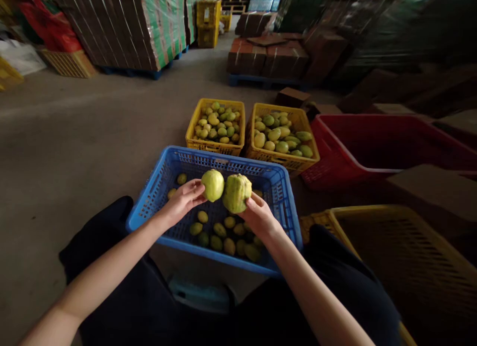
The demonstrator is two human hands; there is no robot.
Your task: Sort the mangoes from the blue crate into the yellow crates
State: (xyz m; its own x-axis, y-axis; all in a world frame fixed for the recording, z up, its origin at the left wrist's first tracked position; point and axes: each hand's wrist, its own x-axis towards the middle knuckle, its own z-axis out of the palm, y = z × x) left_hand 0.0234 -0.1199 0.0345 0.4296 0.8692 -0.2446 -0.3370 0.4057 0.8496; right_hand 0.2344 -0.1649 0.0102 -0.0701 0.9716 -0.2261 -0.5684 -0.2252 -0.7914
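Note:
Over the blue crate (149, 197), my left hand (184, 199) is closed on a smooth, round, yellow-green lemon-like citrus fruit (213, 185). Close beside it, my right hand (261, 215) grips a larger citrus fruit (237, 193) with a ribbed, bumpy green-yellow skin. Whether the two fruits touch, I cannot tell. Below them, several smaller green and yellow fruits (219, 230) lie on the crate's floor, mostly toward its near side. A couple more, such as a small fruit (182, 179), lie at its left; others are partly hidden by my hands.
Beyond the blue crate stand a left yellow crate (190, 129) and a right yellow crate (315, 147), both full of fruit. A red bin (324, 162) is at the right, with another yellow crate (368, 209) nearer me. Wrapped pallet stacks (164, 28) and boxes (246, 57) stand farther back.

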